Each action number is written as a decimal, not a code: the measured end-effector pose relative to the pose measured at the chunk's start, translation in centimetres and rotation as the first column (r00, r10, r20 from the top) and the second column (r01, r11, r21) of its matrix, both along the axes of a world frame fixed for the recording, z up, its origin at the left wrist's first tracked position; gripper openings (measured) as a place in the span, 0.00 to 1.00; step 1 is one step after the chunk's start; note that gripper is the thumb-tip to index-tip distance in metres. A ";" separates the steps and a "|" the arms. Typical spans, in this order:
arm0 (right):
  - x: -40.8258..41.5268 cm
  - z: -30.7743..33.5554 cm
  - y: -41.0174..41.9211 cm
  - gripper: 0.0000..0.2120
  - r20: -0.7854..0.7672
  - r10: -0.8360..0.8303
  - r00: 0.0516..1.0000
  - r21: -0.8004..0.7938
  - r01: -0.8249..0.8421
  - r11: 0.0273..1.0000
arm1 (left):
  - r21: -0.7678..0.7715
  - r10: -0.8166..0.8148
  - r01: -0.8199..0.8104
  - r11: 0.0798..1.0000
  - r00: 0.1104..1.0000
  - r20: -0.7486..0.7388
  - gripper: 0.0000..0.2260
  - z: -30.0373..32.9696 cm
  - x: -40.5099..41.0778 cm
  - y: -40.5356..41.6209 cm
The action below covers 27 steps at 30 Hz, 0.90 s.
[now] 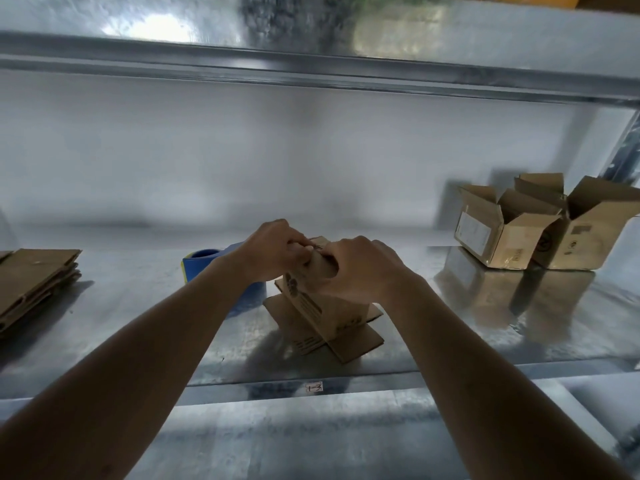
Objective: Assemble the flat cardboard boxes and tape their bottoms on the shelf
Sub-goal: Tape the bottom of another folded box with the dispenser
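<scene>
Small brown corrugated cardboard box (313, 308), standing mid-shelf on splayed lower flaps, top flaps pinched shut by left hand (273, 249) and right hand (360, 268), fingers of both curled round the upper edges; judged light, stiff along creases, easily crushed, best held at folded edges. Blue tape dispenser (207, 263) just behind-left. Shiny galvanised metal shelf (138, 306), likely slippery; flat cardboard stack (34, 282) far left, two opened brown cartons (540, 230) far right.

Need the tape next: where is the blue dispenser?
The blue dispenser sits on the shelf, behind the left hand, left of the box.
</scene>
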State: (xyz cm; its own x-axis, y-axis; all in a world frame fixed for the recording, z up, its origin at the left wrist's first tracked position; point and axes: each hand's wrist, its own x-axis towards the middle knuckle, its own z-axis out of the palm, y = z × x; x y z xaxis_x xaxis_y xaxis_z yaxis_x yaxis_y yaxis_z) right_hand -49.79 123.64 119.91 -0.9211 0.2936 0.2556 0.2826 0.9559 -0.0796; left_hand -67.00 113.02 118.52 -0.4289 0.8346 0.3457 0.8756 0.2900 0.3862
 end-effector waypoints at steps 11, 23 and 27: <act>-2.3 -3.2 1.2 0.20 -0.087 -0.081 0.993 -0.037 0.078 0.996 | 0.117 0.175 -0.185 0.976 0.981 0.087 0.15 -0.3 -2.1 -2.8; -3.6 -5.6 1.6 0.18 -0.331 -0.062 0.942 -0.097 0.031 0.995 | -0.224 0.440 -0.475 0.851 0.878 -0.188 0.25 -5.2 -7.7 -6.6; -3.6 -5.8 1.6 0.16 -0.365 -0.064 0.929 -0.080 0.037 0.996 | -0.184 0.376 -0.396 0.900 0.917 -0.137 0.32 -5.9 -8.2 -7.5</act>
